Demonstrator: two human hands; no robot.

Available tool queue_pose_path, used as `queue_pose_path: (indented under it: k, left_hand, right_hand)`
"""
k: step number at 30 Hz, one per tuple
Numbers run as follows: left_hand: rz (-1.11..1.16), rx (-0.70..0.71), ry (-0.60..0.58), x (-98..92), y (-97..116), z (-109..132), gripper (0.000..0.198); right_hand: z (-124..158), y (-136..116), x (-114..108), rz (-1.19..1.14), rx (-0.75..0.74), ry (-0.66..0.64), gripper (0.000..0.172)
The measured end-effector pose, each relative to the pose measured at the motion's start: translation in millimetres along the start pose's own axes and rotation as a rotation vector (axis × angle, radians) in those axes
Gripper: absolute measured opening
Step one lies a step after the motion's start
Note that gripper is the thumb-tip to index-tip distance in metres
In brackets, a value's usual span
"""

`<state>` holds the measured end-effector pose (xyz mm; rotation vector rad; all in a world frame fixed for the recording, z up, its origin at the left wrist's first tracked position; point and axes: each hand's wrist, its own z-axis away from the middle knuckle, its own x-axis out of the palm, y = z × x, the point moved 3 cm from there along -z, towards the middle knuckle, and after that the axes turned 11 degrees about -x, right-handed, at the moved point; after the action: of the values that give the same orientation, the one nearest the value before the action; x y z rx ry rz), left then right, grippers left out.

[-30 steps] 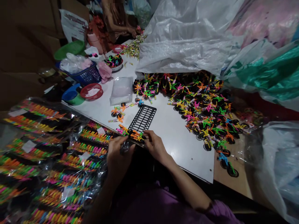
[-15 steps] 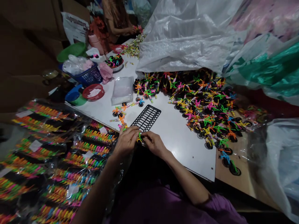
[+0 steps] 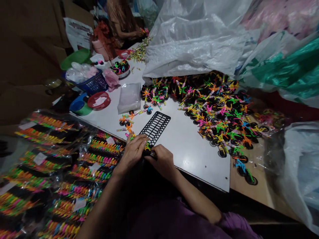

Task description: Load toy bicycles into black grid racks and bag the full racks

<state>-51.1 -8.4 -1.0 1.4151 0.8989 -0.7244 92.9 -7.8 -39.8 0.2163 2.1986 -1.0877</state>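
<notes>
My left hand [image 3: 134,148] is closed at the near edge of the white table [image 3: 189,149], its fingertips at the lower left end of a black lattice rack [image 3: 157,126]. A small green toy bicycle piece [image 3: 147,146] shows between my two hands, its lower part dark and hard to make out. Fingers curled, my right hand [image 3: 161,159] is closed against the lower side of that piece. Orange, yellow and pink pieces [image 3: 128,125] lie just beyond my left hand.
A large heap of toy bicycles [image 3: 219,113] covers the right and back. At the left stand a blue basket [image 3: 93,83], red bowl [image 3: 99,100] and clear bags [image 3: 129,97]. Packed toys [image 3: 74,189] lie lower left. Another person [image 3: 124,26] sits at the back.
My right hand has moved slightly down and its fingers have curled in more. The green piece sits a little lower, with more dark parts showing around it.
</notes>
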Motion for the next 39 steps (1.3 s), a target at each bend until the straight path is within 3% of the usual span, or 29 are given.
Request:
queue_pose_path:
  k: [4, 11, 17, 21, 25, 29, 34, 36, 39]
  left_hand:
    - [0.047, -0.023, -0.040, -2.8, 0.5, -1.4, 0.033]
    - [0.040, -0.004, -0.067, -2.9, -1.4, -3.3, 0.031]
    - [-0.031, 0.054, -0.011, 0.6, -1.0, -1.1, 0.029]
    - [0.009, 0.140, -0.116, 0.4, 7.2, -10.1, 0.026]
    - [0.029, 0.293, -0.298, -2.1, 22.6, -27.9, 0.027]
    - [0.060, 0.323, -0.382, -5.6, 24.0, -34.9, 0.030]
    - [0.206, 0.250, -0.348, -12.1, 9.1, -28.7, 0.033]
    - [0.305, 0.233, -0.286, -16.2, 7.0, -29.3, 0.029]
    - [0.432, 0.213, -0.176, -16.8, 5.8, -32.8, 0.027]
  right_hand:
    - [-4.5, 0.0, 6.0, 0.082, 0.007, 0.028, 0.016]
    - [-2.8, 9.8, 7.1, -0.214, 0.251, 0.046, 0.011]
    - [0.2, 13.0, 0.9, -0.250, 0.368, -0.067, 0.012]
    - [-9.6, 36.6, -25.9, -0.234, 0.265, -0.131, 0.020]
    - [-42.1, 60.7, -57.2, 0.102, 0.071, -0.082, 0.023]
    - [-53.3, 67.0, -54.8, 0.417, 0.119, -0.294, 0.019]
    - [-53.6, 65.2, -48.4, 0.431, 0.174, -0.443, 0.015]
    - [-73.7, 66.7, -49.4, 0.434, 0.151, -0.455, 0.017]
    - [-127.8, 66.0, -38.1, 0.438, 0.011, -0.401, 0.020]
